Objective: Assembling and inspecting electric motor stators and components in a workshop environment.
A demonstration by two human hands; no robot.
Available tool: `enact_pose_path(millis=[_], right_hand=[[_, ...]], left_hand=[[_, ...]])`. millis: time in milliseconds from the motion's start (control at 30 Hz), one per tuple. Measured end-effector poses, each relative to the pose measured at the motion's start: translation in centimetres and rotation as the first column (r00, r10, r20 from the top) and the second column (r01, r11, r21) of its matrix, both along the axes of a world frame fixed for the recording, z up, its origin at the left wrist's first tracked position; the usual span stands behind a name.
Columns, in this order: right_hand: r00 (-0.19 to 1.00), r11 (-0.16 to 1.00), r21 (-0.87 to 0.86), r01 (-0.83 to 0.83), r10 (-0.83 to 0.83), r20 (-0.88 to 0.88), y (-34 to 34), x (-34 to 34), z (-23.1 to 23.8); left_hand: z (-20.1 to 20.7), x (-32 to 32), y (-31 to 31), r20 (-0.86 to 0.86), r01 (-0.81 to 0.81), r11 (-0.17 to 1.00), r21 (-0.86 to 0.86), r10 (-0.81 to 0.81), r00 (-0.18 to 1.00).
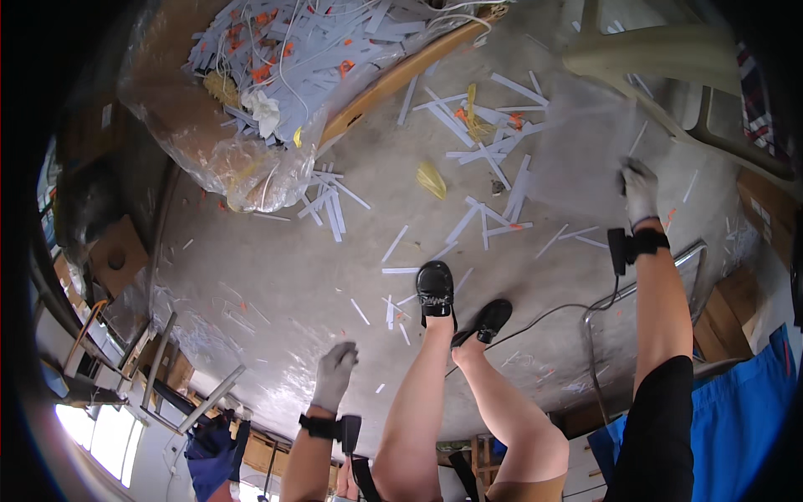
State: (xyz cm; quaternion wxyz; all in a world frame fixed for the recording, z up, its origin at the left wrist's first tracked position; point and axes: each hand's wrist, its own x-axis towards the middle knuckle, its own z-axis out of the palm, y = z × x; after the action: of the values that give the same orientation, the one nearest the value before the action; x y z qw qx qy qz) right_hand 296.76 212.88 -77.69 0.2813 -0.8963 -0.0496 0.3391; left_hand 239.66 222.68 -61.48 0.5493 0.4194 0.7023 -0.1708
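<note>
My right hand (641,190), in a whitish glove with dark fingertips, is closed on the edge of a thin see-through plastic bag (577,155). The bag hangs flat and blurred to the left of that hand, above the floor. My left hand (335,373) wears the same kind of glove. It is held low, left of my legs, with the fingers curled in and nothing visible in them. Flat white strips (499,151) lie scattered on the floor near the bag, mixed with orange scraps (516,121).
A big plastic-lined container (251,180) full of white strips, cords and orange bits stands at the far left. A pale plastic chair (652,54) is at the far right. Crumpled yellow wrap (432,179) lies mid-floor. A bent metal tube frame (590,351) and cardboard boxes (728,314) stand at right.
</note>
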Motion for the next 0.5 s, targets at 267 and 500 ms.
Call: enact_pose_path(millis=[267, 500], right_hand=[[0.847, 0.869, 0.067, -0.49, 0.457, 0.271, 7.7, -10.3, -1.8], [0.976, 0.96, 0.223, -0.168, 0.194, -0.099, 2.8, -8.4, 3.9]], left_hand=[[-8.5, 6.3, 4.1, 0.026, 0.38, 0.894, 0.238, -0.397, 0.917], [-16.0, 7.4, 11.7, -0.334, 0.508, 0.752, 0.42, -0.393, 0.857]])
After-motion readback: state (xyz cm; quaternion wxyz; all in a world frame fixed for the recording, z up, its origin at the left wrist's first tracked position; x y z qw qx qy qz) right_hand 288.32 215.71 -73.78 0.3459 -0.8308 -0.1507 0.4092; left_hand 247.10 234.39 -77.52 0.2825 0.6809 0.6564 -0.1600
